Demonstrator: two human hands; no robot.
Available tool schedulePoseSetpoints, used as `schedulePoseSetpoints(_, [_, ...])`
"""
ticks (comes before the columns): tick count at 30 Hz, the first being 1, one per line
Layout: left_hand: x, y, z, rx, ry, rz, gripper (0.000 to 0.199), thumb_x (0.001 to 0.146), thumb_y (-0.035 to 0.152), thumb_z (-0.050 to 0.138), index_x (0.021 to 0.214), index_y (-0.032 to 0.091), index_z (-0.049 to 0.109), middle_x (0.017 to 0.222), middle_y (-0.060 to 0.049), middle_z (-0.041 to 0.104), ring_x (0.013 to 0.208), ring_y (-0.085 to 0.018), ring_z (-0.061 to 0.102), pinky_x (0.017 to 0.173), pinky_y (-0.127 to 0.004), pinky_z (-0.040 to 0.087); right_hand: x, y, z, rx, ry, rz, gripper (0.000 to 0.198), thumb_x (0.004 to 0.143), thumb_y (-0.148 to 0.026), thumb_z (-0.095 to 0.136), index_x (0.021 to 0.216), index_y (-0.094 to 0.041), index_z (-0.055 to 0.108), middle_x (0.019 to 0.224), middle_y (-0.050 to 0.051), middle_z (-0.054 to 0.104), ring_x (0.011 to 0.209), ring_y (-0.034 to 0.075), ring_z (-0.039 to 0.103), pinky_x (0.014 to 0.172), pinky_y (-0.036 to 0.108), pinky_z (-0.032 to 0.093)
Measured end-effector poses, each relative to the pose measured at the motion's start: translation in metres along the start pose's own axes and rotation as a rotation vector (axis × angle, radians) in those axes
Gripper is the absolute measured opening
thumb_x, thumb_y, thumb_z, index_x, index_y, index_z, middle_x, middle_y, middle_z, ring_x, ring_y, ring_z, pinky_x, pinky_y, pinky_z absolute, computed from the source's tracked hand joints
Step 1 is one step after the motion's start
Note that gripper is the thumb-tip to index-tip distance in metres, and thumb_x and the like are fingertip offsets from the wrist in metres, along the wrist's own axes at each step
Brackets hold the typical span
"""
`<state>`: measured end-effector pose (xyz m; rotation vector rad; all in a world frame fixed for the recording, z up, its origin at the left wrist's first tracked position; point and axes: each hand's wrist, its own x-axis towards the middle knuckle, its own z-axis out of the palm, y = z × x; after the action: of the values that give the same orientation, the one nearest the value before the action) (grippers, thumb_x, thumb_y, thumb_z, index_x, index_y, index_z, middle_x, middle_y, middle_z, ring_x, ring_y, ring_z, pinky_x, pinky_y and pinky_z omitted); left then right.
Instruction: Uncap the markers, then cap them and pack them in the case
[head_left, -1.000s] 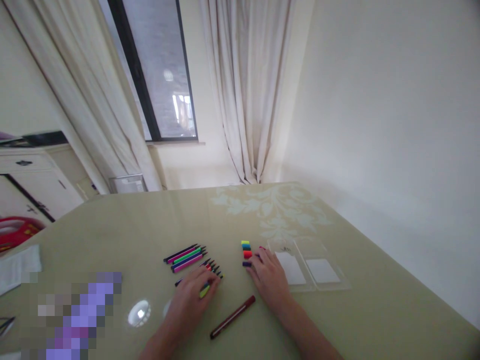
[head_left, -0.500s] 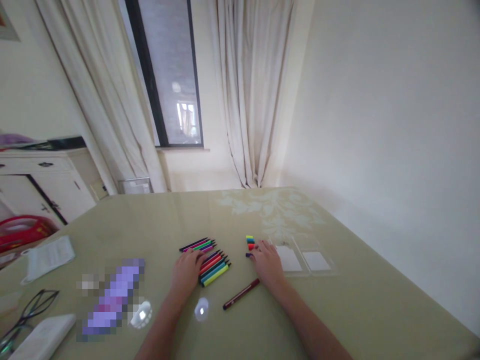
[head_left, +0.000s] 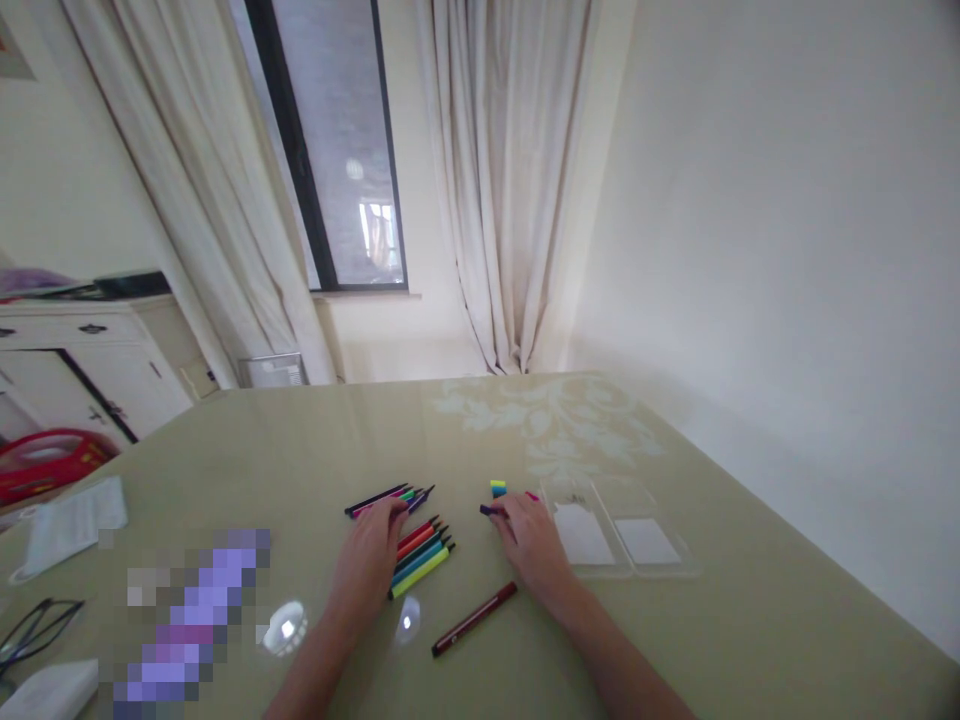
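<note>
My left hand (head_left: 375,548) is closed on a dark purple marker (head_left: 421,497), its bare tip pointing up and right. Between the fingertips of my right hand (head_left: 534,545) is a small dark purple marker cap (head_left: 487,510). Beyond that hand lie a yellow and blue pair of caps (head_left: 498,489) and a pink cap (head_left: 532,496), partly hidden. Several uncapped markers (head_left: 424,560) in red, orange, teal and yellow lie side by side, right of my left hand. Another uncapped group (head_left: 379,497) sits behind its fingers. A dark red capped marker (head_left: 474,620) lies between my forearms.
A clear plastic case (head_left: 622,575) with white inserts lies open to the right. On the left are a blurred purple object (head_left: 199,620), eyeglasses (head_left: 41,632), a white object (head_left: 52,690) and a face mask (head_left: 75,525). The table (head_left: 337,430) meets a wall at right.
My left hand has drawn the purple marker away from the near row toward the far group. My right hand now pinches the purple cap, shifted slightly left. The view has shifted a little.
</note>
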<state>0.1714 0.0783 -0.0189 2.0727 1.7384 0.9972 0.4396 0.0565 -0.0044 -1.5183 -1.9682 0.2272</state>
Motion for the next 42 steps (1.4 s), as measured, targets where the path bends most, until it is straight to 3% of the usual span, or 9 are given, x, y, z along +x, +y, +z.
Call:
schedulePoseSetpoints(4, [-0.011, 0.022, 0.007, -0.147, -0.053, 0.064, 0.029, 0.101, 0.043, 0.049, 0.114, 0.024, 0.066, 0.113, -0.008, 0.074, 0.107, -0.028, 0.069, 0.097, -0.046, 0.054, 0.000, -0.007, -0.005, 0.392, 0.035, 0.021, 0.013, 0.099, -0.029, 0.060, 0.105, -0.023, 0.069, 0.096, 0.003, 0.078, 0.086, 0.019, 0.071, 0.080, 0.031, 0.053])
schedulePoseSetpoints(7, [-0.017, 0.035, 0.008, -0.151, -0.033, 0.154, 0.031, 0.102, 0.042, 0.048, 0.118, 0.024, 0.068, 0.118, -0.008, 0.073, 0.115, -0.028, 0.066, 0.103, -0.047, 0.051, -0.001, -0.010, -0.006, 0.460, 0.088, 0.049, 0.013, 0.094, -0.032, 0.066, 0.100, -0.022, 0.070, 0.089, 0.004, 0.077, 0.078, 0.018, 0.070, 0.073, 0.030, 0.052])
schedulePoseSetpoints(13, [-0.019, 0.045, 0.001, -0.178, -0.023, 0.192, 0.027, 0.103, 0.038, 0.049, 0.114, 0.024, 0.069, 0.113, -0.008, 0.073, 0.109, -0.025, 0.067, 0.097, -0.040, 0.054, -0.001, -0.010, -0.007, 0.580, 0.142, 0.109, 0.016, 0.087, -0.035, 0.073, 0.092, -0.021, 0.069, 0.086, 0.004, 0.076, 0.075, 0.018, 0.069, 0.069, 0.029, 0.053])
schedulePoseSetpoints(26, [-0.019, 0.046, 0.001, -0.215, -0.054, 0.213, 0.024, 0.104, 0.033, 0.048, 0.113, 0.024, 0.068, 0.110, -0.007, 0.072, 0.106, -0.024, 0.066, 0.096, -0.039, 0.053, 0.003, -0.005, -0.022, 0.672, 0.105, 0.119, 0.018, 0.089, -0.038, 0.074, 0.098, -0.023, 0.079, 0.099, 0.006, 0.079, 0.086, 0.021, 0.072, 0.082, 0.035, 0.057])
schedulePoseSetpoints(34, [-0.021, 0.049, 0.003, -0.260, -0.064, 0.250, 0.025, 0.105, 0.033, 0.049, 0.113, 0.023, 0.070, 0.109, -0.006, 0.074, 0.103, -0.023, 0.068, 0.092, -0.036, 0.055, 0.000, -0.010, -0.018, 0.616, 0.048, 0.069, 0.017, 0.087, -0.037, 0.076, 0.098, -0.024, 0.080, 0.088, 0.004, 0.080, 0.076, 0.020, 0.070, 0.073, 0.032, 0.056])
schedulePoseSetpoints(42, [-0.023, 0.050, 0.004, -0.321, -0.076, 0.260, 0.027, 0.104, 0.034, 0.052, 0.113, 0.024, 0.076, 0.108, -0.005, 0.078, 0.100, -0.022, 0.073, 0.089, -0.034, 0.057, 0.000, -0.004, -0.014, 0.706, -0.051, 0.101, 0.018, 0.084, -0.038, 0.078, 0.095, -0.023, 0.081, 0.087, 0.004, 0.080, 0.077, 0.020, 0.072, 0.074, 0.033, 0.057])
